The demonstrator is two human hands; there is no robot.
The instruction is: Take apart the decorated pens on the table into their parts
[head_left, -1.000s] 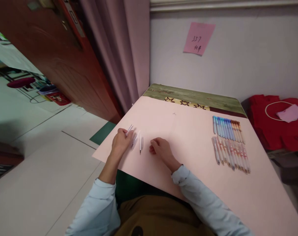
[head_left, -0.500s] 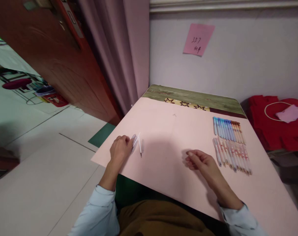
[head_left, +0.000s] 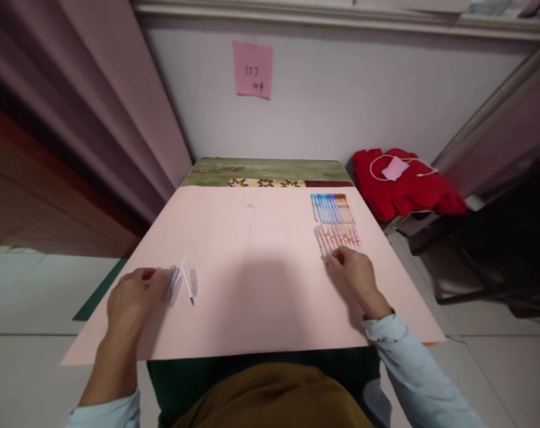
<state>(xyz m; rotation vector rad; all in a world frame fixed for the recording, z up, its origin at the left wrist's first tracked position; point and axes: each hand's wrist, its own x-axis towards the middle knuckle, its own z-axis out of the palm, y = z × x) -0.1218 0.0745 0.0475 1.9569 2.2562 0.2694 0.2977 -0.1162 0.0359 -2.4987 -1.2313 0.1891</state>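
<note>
Head view: left hand [head_left: 131, 294] by pen parts [head_left: 183, 282], right hand [head_left: 354, 274] on pens [head_left: 336, 236], grips unclear, sheet [head_left: 256, 279] between.

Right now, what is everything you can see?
Pink sheet: one, pale pink, covering most of the table.
Table: one, green wood grain with a star-patterned strip, against the wall.
Upper pen row: one tight row, blue to orange, right on the sheet; count unclear.
Lower pen row: one row, pink and white, just below it.
Pen parts: a few, clear plus a thin white refill, left on the sheet.
Note: one, pink, on the wall.
Red cloth: one heap, red, right of the table.
Curtain: one, mauve, left.
Left hand: beside the pen parts.
Right hand: fingertips on the lower pen row.
</note>
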